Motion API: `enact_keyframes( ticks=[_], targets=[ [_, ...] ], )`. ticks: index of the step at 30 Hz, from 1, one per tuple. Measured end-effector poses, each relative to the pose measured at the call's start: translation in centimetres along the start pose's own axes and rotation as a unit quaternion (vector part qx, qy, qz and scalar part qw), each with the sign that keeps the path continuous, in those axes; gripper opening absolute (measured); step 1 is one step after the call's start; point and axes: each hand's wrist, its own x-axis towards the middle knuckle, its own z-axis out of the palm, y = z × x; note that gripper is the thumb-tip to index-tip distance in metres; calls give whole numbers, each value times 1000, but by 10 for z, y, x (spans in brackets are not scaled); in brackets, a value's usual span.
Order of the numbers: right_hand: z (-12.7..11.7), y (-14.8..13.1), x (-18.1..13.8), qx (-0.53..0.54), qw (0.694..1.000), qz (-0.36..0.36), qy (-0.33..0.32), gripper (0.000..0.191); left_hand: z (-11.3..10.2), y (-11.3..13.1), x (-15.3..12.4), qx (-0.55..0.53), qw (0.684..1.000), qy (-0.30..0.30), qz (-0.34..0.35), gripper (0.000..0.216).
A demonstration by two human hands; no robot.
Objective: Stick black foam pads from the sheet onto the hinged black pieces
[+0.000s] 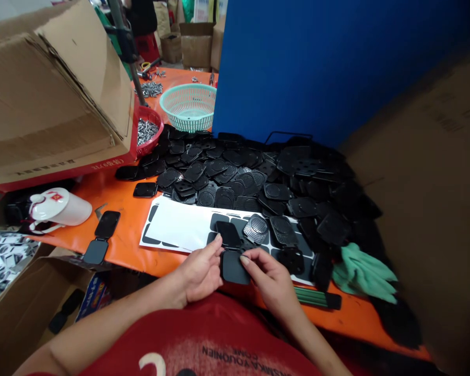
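Low at the table's front edge, a black two-part hinged plastic piece [235, 268] is held between my hands. My left hand [203, 271] grips its left side, thumb up near the hinge and fingers curled at the edge. From the right, my right hand [270, 279] pinches the smooth lower plate by its upper right corner. Just beyond lies a white sheet of dark rounded-square pads [305, 245], partly covered by a blank white sheet [180, 222]. A ridged black plate [256, 228] rests on the pads.
A large heap of black plates [235, 177] covers the table's back. Left are a white lidded mug [60, 206], another hinged piece [102, 237] and a cardboard box [58, 89]. Behind stand a red basket of metal parts [151, 133] and a mint basket [188, 107]. A green glove [362, 271] lies right.
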Motion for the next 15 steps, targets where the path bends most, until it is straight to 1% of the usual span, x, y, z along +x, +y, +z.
enact_keyframes(
  ticks=[6, 15],
  targets=[
    [-1, 0, 0, -1, 1000, 8, -1, 33, 3, 0, -1, -5, 1000, 18, -1, 45],
    [0, 5, 1, -1, 1000, 4, -5, 35, 3, -1, -3, -2, 1000, 6, 10, 42]
  ],
)
